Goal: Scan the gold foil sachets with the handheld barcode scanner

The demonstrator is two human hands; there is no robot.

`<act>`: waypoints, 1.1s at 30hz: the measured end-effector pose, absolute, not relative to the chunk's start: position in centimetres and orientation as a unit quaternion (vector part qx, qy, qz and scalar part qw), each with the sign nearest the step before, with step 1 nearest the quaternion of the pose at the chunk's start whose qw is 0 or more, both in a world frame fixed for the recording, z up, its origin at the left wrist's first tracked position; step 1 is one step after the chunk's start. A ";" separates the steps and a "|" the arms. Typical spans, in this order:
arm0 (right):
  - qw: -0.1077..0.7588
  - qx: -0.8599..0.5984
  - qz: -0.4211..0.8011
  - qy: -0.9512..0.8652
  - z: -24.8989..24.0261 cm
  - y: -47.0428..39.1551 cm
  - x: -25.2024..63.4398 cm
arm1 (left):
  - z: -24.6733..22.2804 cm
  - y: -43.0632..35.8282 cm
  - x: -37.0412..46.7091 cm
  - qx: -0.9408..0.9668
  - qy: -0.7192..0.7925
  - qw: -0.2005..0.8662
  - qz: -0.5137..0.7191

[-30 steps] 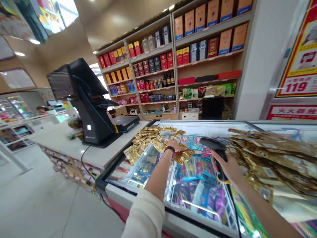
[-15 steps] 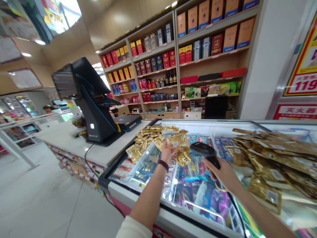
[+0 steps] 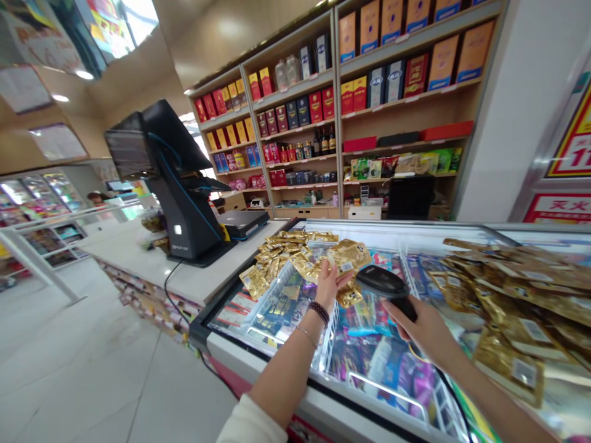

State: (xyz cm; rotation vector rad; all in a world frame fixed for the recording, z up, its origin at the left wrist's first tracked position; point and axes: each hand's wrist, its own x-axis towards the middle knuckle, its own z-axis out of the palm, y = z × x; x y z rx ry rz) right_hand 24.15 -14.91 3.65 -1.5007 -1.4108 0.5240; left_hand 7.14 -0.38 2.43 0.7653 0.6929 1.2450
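Note:
My left hand is closed on a gold foil packet that has a white label facing up, held over the glass freezer top. Wrapped round the handle of a black barcode scanner is my right hand; the scanner's head points left toward that packet, with a small gap between them. Beyond my left hand lies a loose pile of small gold packets. On the right, a bigger heap of gold packets rests on the freezer, several with white labels up.
Coloured bags fill wire baskets under the glass of the chest freezer. A black checkout terminal and a flat scale stand on the white counter at left. The scanner's cable runs down past my right forearm. Shelves of boxes line the wall.
The packet in my left hand has come up flatter and nearer the scanner, its label turned upward. The view has shifted slightly left. My right hand keeps its hold on the scanner.

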 end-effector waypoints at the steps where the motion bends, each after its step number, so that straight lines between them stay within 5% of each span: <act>1: 0.487 -0.616 0.215 -0.581 3.8 -15.1 24.0 | 2.4 -0.4 7.2 0.345 0.311 0.686 0.560; 19: 0.485 -0.622 0.225 -0.573 3.1 -14.8 24.3 | 2.2 -0.3 6.8 0.370 0.318 0.659 0.572; 33: 0.631 -0.604 0.207 -0.440 4.5 -18.2 31.6 | 1.0 0.7 8.2 0.358 0.344 0.639 0.588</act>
